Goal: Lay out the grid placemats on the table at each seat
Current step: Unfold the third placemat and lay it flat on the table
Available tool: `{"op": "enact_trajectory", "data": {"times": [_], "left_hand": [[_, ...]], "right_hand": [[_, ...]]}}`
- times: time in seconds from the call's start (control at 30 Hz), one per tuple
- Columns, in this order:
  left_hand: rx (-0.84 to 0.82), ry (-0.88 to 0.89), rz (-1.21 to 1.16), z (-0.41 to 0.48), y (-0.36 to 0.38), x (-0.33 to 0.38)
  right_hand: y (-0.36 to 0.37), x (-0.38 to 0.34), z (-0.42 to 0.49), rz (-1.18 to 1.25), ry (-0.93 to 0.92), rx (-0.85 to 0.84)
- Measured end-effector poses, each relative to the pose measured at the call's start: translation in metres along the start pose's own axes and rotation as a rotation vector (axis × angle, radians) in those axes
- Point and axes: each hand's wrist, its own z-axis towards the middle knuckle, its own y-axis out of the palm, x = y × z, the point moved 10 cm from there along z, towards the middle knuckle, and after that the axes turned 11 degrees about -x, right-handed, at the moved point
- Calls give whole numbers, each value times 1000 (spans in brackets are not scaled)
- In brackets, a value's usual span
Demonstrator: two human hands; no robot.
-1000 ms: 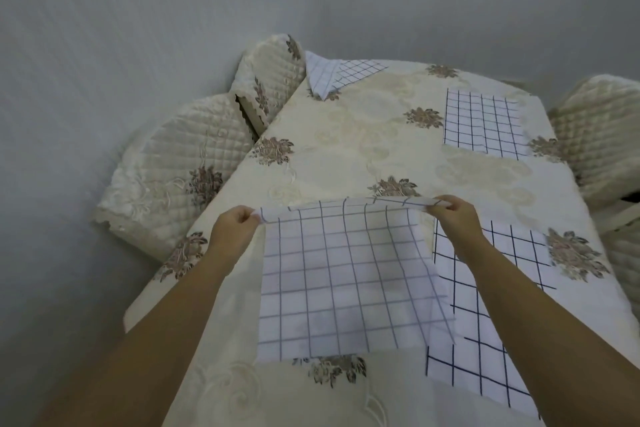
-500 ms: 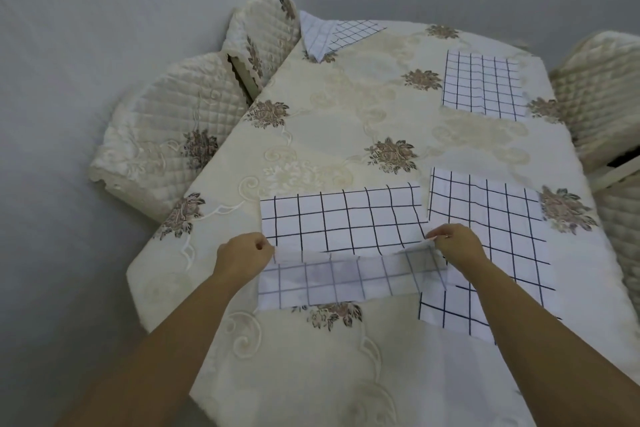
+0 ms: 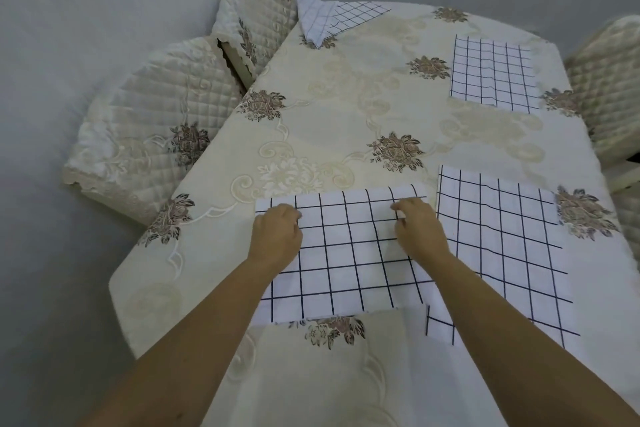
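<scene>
A white placemat with a dark grid [image 3: 346, 270] lies flat on the cream floral tablecloth [image 3: 329, 121] at the near-left seat. My left hand [image 3: 277, 236] and my right hand [image 3: 419, 232] both rest on its far half, fingers curled and pinching the cloth. Beside it on the right lies a second grid placemat [image 3: 502, 253], almost touching it. Flat at the far-right seat is a third grid placemat [image 3: 491, 73]. A fourth grid placemat [image 3: 332, 17] sits crumpled and partly folded over at the far-left corner.
Quilted cream chair backs stand against the table: one at the left [image 3: 138, 114], one at the far left [image 3: 256, 10], and one at the right [image 3: 606, 87]. A grey wall runs behind and to the left. The table's left edge is angled.
I held the mat up by its top edge, lowered it onto the table, and it now lies spread flat. Both hands have moved forward onto its far half.
</scene>
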Motion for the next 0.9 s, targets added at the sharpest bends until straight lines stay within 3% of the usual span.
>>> {"op": "enact_trajectory", "data": {"times": [0.03, 0.13, 0.23, 0.37, 0.67, 0.77, 0.9], "left_hand": [[10, 45, 28, 6, 2, 8], [-173, 15, 124, 28, 28, 21], [-260, 20, 223, 47, 48, 36], [-357, -67, 213, 56, 80, 20], [-187, -261, 234, 34, 45, -71], [-120, -180, 299, 41, 42, -39], [-202, -23, 218, 48, 69, 30]], "right_hand": [[6, -14, 6, -18, -58, -6], [28, -52, 25, -102, -208, -31], [64, -73, 40, -254, -219, -184], [89, -66, 53, -316, -212, -251], [37, 46, 62, -385, 67, -212], [36, 16, 61, -408, 70, -185], [87, -60, 50, -387, -167, -241]]}}
